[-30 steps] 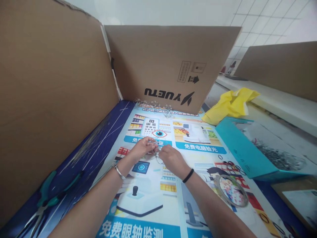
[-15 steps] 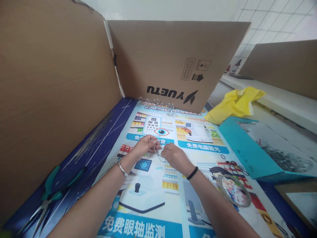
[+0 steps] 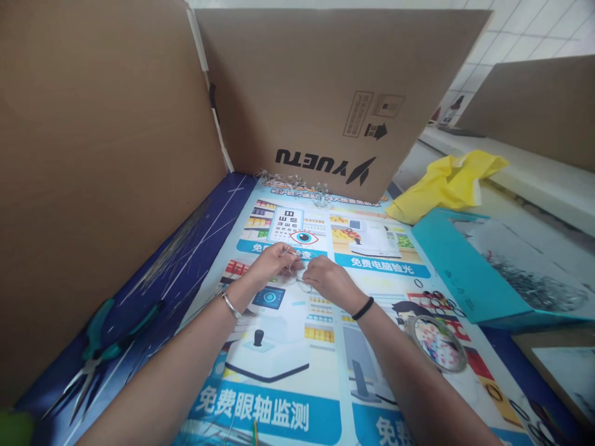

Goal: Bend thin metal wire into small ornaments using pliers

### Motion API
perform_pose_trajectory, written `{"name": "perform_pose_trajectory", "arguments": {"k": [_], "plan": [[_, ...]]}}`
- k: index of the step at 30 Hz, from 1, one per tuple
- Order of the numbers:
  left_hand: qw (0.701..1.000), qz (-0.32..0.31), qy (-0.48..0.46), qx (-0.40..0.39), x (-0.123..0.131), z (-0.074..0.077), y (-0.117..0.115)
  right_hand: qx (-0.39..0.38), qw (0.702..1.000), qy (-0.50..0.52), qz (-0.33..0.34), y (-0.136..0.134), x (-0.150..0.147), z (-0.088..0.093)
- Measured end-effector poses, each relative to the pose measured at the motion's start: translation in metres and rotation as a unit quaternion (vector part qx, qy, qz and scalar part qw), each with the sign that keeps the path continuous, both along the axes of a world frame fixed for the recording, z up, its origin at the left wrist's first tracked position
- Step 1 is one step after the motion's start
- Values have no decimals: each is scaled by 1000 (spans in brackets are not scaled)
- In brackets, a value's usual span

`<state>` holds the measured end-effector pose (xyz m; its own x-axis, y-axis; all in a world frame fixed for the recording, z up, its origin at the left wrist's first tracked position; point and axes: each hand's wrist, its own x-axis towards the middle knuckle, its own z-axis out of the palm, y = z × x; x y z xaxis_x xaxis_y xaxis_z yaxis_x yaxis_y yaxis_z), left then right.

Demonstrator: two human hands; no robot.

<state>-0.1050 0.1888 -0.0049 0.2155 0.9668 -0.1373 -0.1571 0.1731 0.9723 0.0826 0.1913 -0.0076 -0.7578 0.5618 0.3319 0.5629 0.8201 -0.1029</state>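
Note:
My left hand (image 3: 275, 261) is closed in a pinch on a thin wire (image 3: 297, 274), which curls in loose loops between the two hands. Just to its right, my right hand (image 3: 325, 277) pinches the same tangle of wire with its fingers bent down. Both hands are above the printed poster (image 3: 274, 347) that covers the table. Several small clear wire pieces (image 3: 320, 193) lie in a row at the poster's far edge. Fingertips and wire ends are too fine to make out clearly.
Teal-handled pliers (image 3: 95, 353) lie at the left near loose straight wires (image 3: 171, 248). Cardboard panels (image 3: 325, 80) stand behind and left. On the right are a turquoise box (image 3: 469, 279) of wire pieces, a yellow cloth (image 3: 449, 186), a round clear dish (image 3: 437, 344) and black rings (image 3: 437, 300).
The camera view has tilted slightly downward, so the background sits higher. Both hands keep their pinch on the wire and have shifted only a little.

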Motion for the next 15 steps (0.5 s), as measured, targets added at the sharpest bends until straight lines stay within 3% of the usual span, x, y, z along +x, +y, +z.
{"name": "perform_pose_trajectory", "arguments": {"k": [5, 9, 12, 15], "plan": [[1000, 18, -7, -5, 0, 2, 0, 24, 999, 41, 8, -1, 0, 0], [998, 52, -7, -24, -2, 6, 1, 3, 980, 197, 15, 0, 1, 2], [997, 73, -11, -25, -3, 7, 2, -67, 941, 332, -8, -2, 0, 12], [995, 94, -8, -12, -4, 8, 4, -157, 876, 453, -56, -5, 2, 21]]}}
